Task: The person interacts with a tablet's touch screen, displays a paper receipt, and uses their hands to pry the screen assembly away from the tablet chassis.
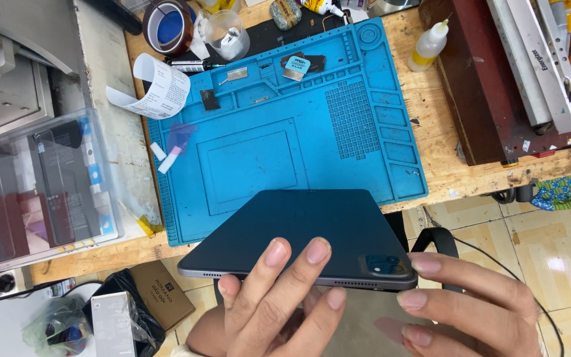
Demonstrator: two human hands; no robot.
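I hold the dark tablet point(299, 231) back-up at lower center, its case closed and not yet opened, above the blue repair mat's point(365, 172) near edge. My left hand point(272, 297) lays 2 fingertips on its back with fingers loosely spread; my right hand point(470, 304) pinches the camera corner. Tape roll point(168, 26) and glue bottle point(427, 46) lie untouched along the top.

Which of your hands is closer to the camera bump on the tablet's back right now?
Right. The right hand has a fingertip beside the camera bump at the tablet corner; the left hand grips the near edge further left.
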